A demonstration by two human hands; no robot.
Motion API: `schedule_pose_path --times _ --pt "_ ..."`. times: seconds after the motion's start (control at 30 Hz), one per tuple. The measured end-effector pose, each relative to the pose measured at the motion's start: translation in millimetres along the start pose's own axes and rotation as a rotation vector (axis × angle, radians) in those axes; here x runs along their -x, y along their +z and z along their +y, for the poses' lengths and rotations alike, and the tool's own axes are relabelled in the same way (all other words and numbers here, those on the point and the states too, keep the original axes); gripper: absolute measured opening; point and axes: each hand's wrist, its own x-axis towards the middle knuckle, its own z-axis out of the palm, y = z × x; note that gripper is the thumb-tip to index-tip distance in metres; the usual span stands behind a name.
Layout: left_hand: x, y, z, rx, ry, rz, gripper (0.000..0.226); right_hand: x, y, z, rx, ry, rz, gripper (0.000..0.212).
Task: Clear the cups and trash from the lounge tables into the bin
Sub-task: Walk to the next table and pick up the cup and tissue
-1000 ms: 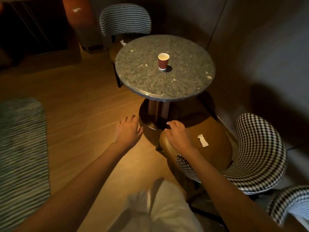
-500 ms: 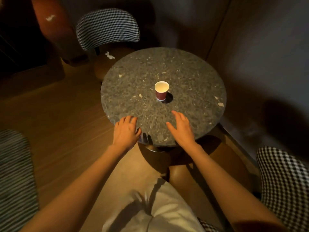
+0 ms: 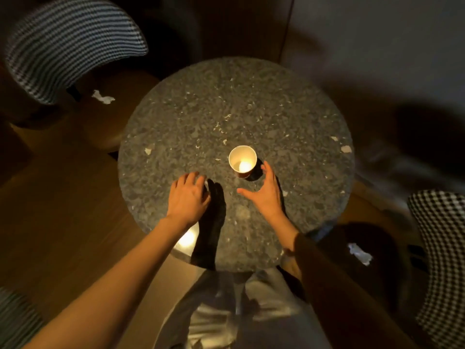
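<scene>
R hand (image 3: 266,192) was spread wide, thumb & fingers bracketing the red paper cup (image 3: 243,162) upright mid-table (image 3: 289,102) w/o gripping it yet, prob lining up a side grab, while L hand (image 3: 188,197) hovered flat, fingers relaxed, holding nothing, prob for balance.

A round speckled surface (image 3: 289,102) is carrying a cup (image 3: 242,164) standing just toward four o'clock of centre.

Polished speckled stone on the desk (image 3: 251,102), glossy at the near rim. Paper cup (image 3: 242,164), white and smooth inside, matt red outside. Woven houndstooth cloth on the chair back (image 3: 73,44); smooth wood-plank floor (image 3: 63,210).
</scene>
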Motion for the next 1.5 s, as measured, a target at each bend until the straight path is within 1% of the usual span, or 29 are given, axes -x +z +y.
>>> schedule_pose_path --times 0.13,0.33,0.47,0.57,0.67,0.73,0.8,0.87,1.0,1.07,1.1,1.13,1.2,1.3,1.33,1.4,1.5 --pt "-35 -4 -26 -0.024 0.091 -0.064 0.05 -11 31 -4 -0.069 0.044 0.158 0.106" --pt "-62 -5 -42 -0.05 0.185 -0.132 0.049 -30 54 -23 -0.106 0.103 0.444 0.081" --pt "-77 -6 -41 -0.091 0.252 -0.148 0.05 -33 51 -36 -0.103 0.076 0.591 0.074" --pt "-91 -8 -22 -0.083 0.323 -0.128 0.05 -25 28 -37 -0.138 0.096 0.657 0.076" --pt "-100 -9 16 -0.08 0.418 -0.095 0.05 -4 -6 -25 -0.145 0.063 0.755 0.073" --pt "-99 -9 48 -0.067 0.474 -0.078 0.049 14 -30 -10 -0.07 0.057 0.83 0.071" --pt "-91 -7 83 -0.059 0.535 -0.076 0.048 36 -54 12 -0.074 0.097 0.876 0.072" --pt "-78 0 121 -0.052 0.612 -0.073 0.048 60 -79 36 -0.12 0.128 0.907 0.073" --pt "-49 21 205 -0.016 0.78 -0.063 0.043 105 -127 93 -0.235 0.194 0.945 0.081" --pt "-37 38 249 -0.012 0.852 -0.049 0.041 123 -154 128 -0.308 0.29 0.958 0.081" --pt "-31 48 271 -0.006 0.87 -0.055 0.041 131 -169 143 -0.302 0.341 0.958 0.08" --pt "-27 58 293 0.001 0.884 -0.066 0.042 138 -184 158 -0.27 0.367 0.969 0.08" --pt "-22 84 335 0.012 0.913 -0.095 0.042 150 -210 189 -0.118 0.371 0.987 0.081" --pt "-17 133 390 -0.033 0.93 -0.187 0.045 160 -233 238 0.071 0.442 0.994 0.084" --pt "-16 152 404 -0.05 0.918 -0.226 0.047 162 -235 256 0.078 0.475 0.987 0.083" --pt "-13 194 426 -0.071 0.866 -0.299 0.049 164 -236 288 -0.008 0.532 0.979 0.079" --pt "-12 259 443 -0.041 0.803 -0.383 0.046 161 -228 338 -0.178 0.523 0.973 0.07"
